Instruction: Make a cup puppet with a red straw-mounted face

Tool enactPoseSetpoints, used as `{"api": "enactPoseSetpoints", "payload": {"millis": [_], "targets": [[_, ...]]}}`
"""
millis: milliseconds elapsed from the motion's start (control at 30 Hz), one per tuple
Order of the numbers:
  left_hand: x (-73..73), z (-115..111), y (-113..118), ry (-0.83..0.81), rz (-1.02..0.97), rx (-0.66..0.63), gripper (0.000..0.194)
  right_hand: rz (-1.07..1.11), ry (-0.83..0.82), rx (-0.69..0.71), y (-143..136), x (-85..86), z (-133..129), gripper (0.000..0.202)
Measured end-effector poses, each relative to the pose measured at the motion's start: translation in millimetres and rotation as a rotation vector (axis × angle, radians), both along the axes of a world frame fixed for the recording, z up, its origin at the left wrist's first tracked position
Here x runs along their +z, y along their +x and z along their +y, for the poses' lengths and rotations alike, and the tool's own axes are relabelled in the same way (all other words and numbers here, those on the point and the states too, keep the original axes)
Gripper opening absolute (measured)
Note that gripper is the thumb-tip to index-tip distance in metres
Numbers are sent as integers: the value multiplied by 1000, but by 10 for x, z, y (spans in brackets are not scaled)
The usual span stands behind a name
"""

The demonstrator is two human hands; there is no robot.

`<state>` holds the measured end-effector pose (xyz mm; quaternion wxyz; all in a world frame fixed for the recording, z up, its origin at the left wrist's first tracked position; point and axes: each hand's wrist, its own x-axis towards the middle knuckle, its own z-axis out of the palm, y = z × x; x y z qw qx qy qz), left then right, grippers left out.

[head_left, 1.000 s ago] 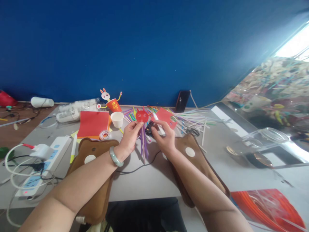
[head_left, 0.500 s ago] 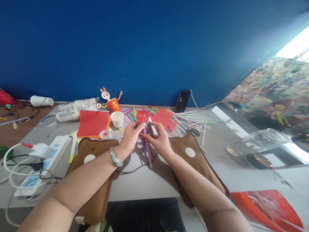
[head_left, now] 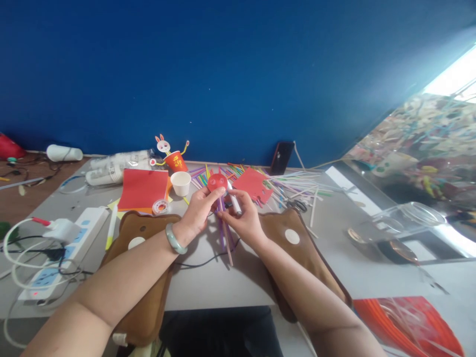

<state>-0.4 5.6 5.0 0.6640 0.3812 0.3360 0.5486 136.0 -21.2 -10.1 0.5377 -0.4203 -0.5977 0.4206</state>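
Pinching the red cutout (head_left: 217, 182) in our left hand (head_left: 196, 210) above the tabletop (head_left: 211, 290), we curl our right hand (head_left: 247, 216) around a white marker (head_left: 235, 204), near purple straws (head_left: 223, 237). Ears and round eyes present; no arms attached. Right-hand contact with straws: cannot tell.

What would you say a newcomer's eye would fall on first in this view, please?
Probably the red cut-out face, pinched in the left hand at the centre, before the vivid blue wall. Next might come the rabbit figure on its red cup, standing by the wall to the left, and the colourful spread of sticks behind the hands.
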Motion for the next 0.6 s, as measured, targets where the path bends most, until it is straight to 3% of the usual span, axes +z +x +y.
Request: {"api": "enactPoseSetpoints", "payload": {"millis": [200,433,600], "targets": [[11,0,14,-23,-21,27,30,-17,5,-4,-10,-10,-6,52],[163,-78,6,7,-25,42,29,33,-18,-4,-11,-3,-17,53],[113,-68,9,-33,-27,1,32,65,-19,-7,-17,-4,-19,54]]}}
